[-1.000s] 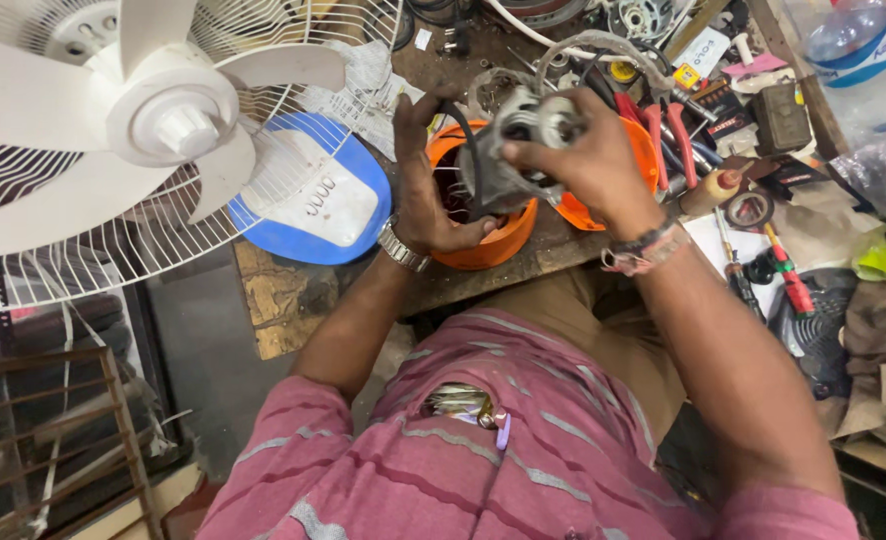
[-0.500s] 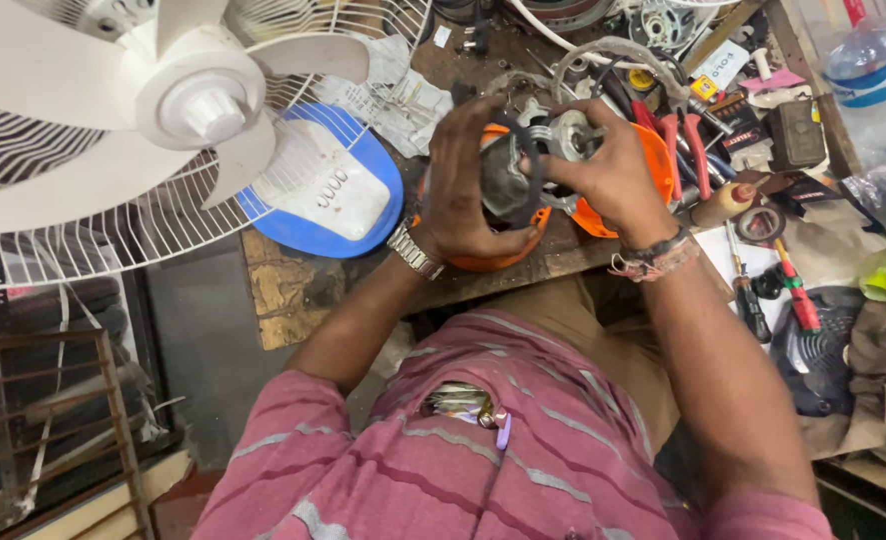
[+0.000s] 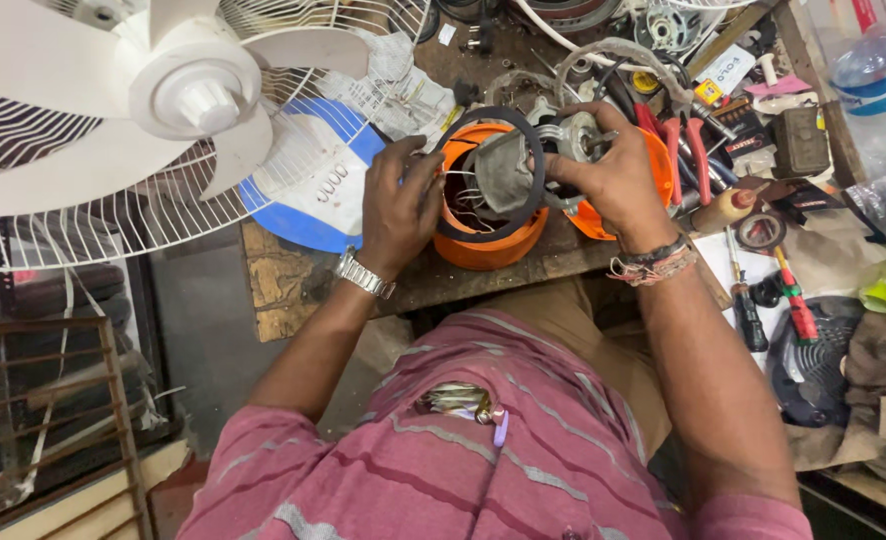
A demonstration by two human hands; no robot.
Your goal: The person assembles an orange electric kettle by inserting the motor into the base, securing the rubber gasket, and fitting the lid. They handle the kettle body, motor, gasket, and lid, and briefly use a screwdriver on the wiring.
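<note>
2 hands point(image 3: 403, 205) point(image 3: 608, 175) raised, fingers curled

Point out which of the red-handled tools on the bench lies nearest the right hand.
The red-handled pliers, lying just beyond the right hand beside the orange bowl. The red-handled screwdriver lies farther off, on the white paper past the wrist.

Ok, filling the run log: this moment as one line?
left hand: grips dark motor ring | right hand: holds metal motor end | below: orange plastic bowl

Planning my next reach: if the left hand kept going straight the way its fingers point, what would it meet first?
Probably the dark ring it already touches: the left hand points right, toward the grey motor part and the right hand beyond. Depth is unclear.
</note>
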